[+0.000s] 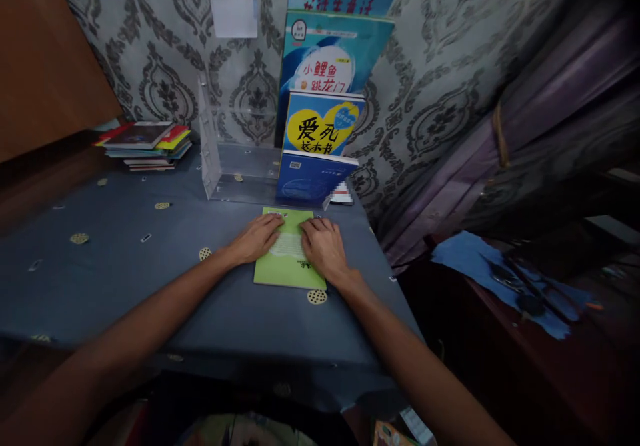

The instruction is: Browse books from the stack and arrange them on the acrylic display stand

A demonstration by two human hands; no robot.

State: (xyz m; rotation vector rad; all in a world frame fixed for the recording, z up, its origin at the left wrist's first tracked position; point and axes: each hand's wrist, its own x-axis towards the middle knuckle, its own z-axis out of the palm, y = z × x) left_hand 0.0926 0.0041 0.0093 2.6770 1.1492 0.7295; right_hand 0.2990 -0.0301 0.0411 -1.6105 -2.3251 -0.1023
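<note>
A light green book [289,275] lies flat on the cloth-covered table, just in front of a clear acrylic book rack [213,156]. The print on its cover faces away from me, upside down. My left hand [257,238] rests on the book's left side with the fingers stretched over the cover. On the right side lies my right hand [325,247], its fingers bent slightly and touching the cover. Neither hand has the book lifted. In the rack's right column stand a dark blue book [313,179], a blue and yellow book [320,123] and teal picture books [335,49].
A stack of books [147,141] sits at the back left of the table [125,273]. Behind the rack is a patterned wall [173,66] with a white card [234,17]. To the right hang purple curtains [465,159], beside a dark red surface bearing a blue cloth [467,259].
</note>
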